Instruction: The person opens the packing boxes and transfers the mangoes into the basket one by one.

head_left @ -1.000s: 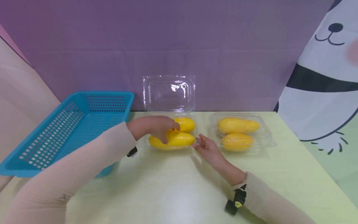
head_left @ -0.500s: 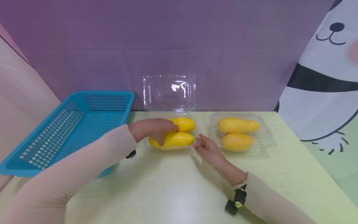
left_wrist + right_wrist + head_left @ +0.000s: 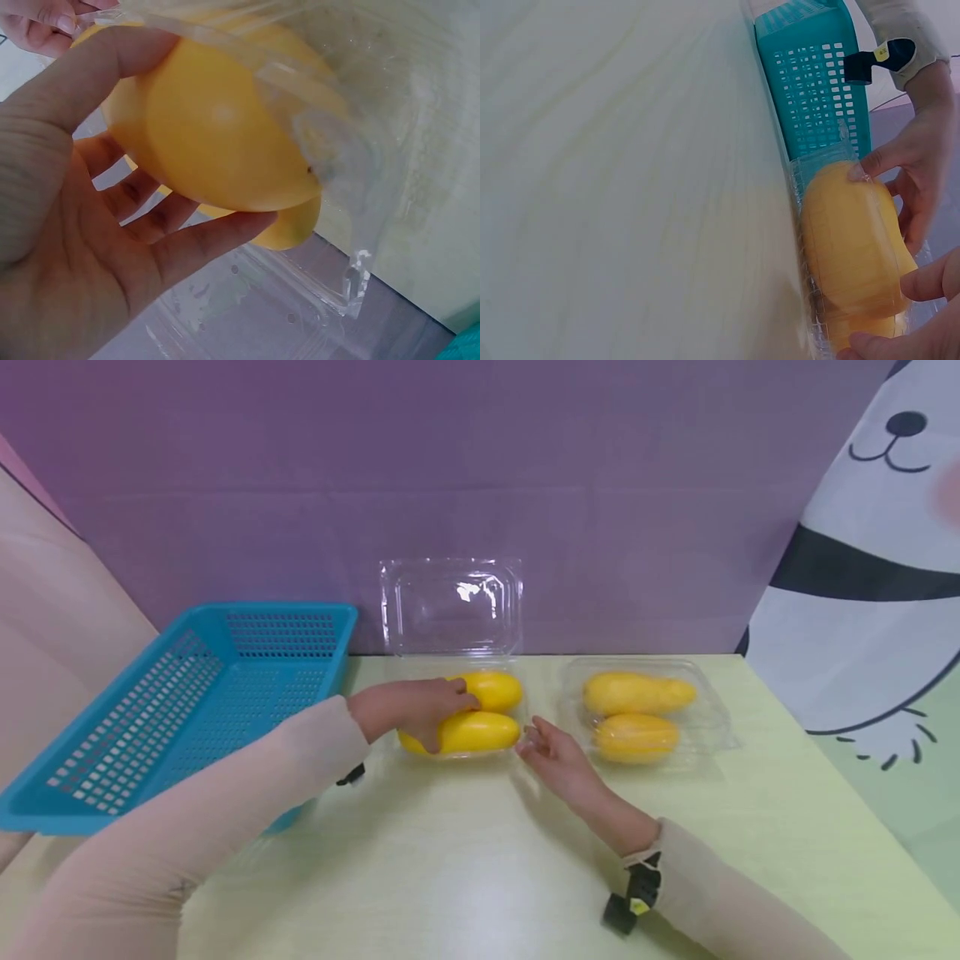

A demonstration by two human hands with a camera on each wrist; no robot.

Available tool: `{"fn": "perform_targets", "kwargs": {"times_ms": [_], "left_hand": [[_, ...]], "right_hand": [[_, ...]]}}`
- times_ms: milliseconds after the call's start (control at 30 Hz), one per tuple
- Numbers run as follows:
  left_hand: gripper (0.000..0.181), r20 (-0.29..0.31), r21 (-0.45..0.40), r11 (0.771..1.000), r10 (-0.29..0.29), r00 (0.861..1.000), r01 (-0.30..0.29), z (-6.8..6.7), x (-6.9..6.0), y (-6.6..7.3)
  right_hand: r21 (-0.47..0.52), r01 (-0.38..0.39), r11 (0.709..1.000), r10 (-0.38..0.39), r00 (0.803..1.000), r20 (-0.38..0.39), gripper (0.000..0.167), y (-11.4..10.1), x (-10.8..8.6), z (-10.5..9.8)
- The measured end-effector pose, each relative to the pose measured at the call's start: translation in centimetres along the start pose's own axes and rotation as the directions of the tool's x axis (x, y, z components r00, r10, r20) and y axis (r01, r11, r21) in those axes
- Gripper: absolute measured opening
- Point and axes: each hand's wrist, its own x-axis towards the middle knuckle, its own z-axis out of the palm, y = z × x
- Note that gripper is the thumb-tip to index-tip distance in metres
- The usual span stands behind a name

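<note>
Front yellow fruit [image 3: 482,732] sits in open clear container [image 3: 461,757], mid back edge of worktop [image 3: 465,877]. Left hand [image 3: 416,706]: grip clamped round that fruit. Rear yellow fruit [image 3: 493,692] just behind, same container; lid [image 3: 450,610] upright at back. Right hand [image 3: 558,762] at container's right end; can't tell if its grip pinches anything. Second clear container [image 3: 702,728], two more yellow fruits [image 3: 637,739] inside, towards back right corner. Blue basket [image 3: 273,608] by left edge.

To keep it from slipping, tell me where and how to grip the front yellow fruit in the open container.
Probably best to grip the front yellow fruit around its middle from above, thumb on the near side, fingers on the far side. It lies lengthwise left to right, smooth and rounded, and the raised lid leaves its top uncovered.
</note>
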Motion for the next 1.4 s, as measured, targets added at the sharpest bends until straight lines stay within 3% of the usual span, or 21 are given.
{"fn": "perform_targets", "kwargs": {"times_ms": [400, 667, 1033, 1400], "left_hand": [[0.078, -0.01, 0.067, 0.998, 0.021, 1.0, -0.021, 0.0, 0.3, -0.3], [0.076, -0.034, 0.081, 0.996, 0.036, 0.999, -0.034, -0.6, -0.2, -0.1], [0.074, -0.052, 0.039, 0.998, 0.053, 0.997, -0.051, -2.1, -1.5, 0.6], [0.075, -0.072, 0.075, 0.994, 0.086, 0.994, -0.08, -3.2, -2.0, 0.3]], "right_hand": [[0.022, 0.01, 1.0, -0.01, 1.0, -0.018, 0.065, 0.1, 0.0, 0.1], [0.034, 0.005, 0.999, -0.004, 1.0, -0.027, 0.064, 0.1, 0.1, 0.0], [0.04, 0.047, 0.998, -0.046, 0.998, -0.031, 0.062, 0.1, 0.1, 0.1], [0.076, -0.006, 0.997, 0.008, 1.0, -0.025, 0.063, 0.1, 0.3, 0.3]]}}
